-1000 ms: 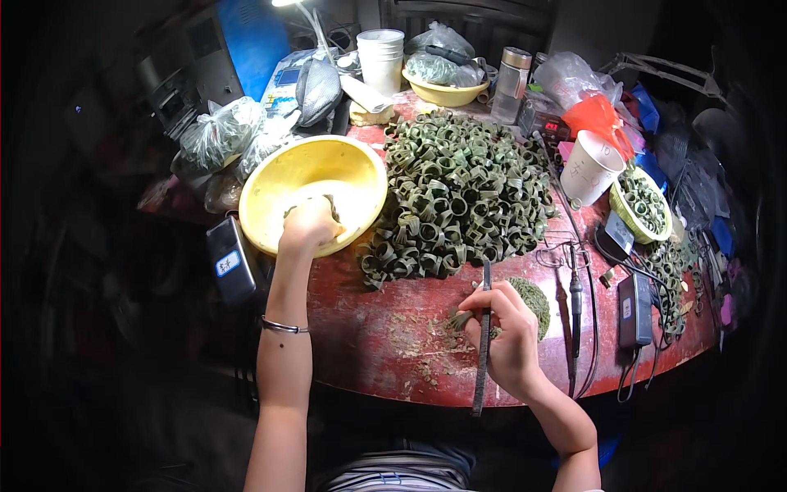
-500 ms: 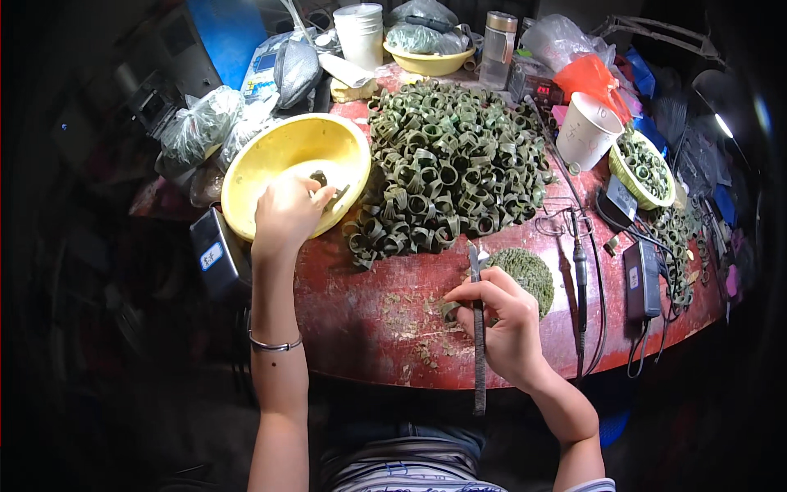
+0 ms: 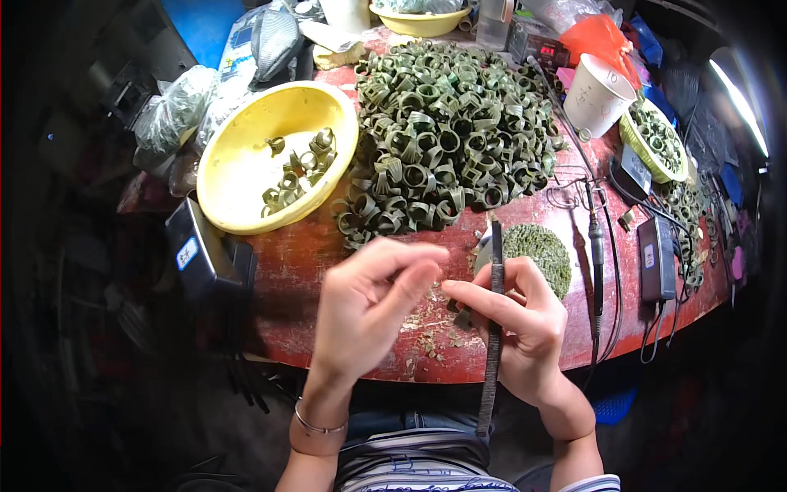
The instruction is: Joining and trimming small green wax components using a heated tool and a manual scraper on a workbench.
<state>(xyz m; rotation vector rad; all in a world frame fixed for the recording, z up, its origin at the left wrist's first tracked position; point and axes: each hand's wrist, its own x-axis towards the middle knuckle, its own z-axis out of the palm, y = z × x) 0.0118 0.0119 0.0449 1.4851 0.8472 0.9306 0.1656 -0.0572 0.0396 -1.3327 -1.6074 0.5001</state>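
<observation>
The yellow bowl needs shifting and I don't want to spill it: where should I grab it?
Grip the yellow bowl at its bare near-left rim, coming from the left: the green rings inside sit toward the right, against the big pile.

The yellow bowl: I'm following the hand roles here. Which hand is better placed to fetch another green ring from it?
Probably the left hand: it is empty, open, and on the side of the yellow bowl. The right hand grips a long dark file.
</observation>
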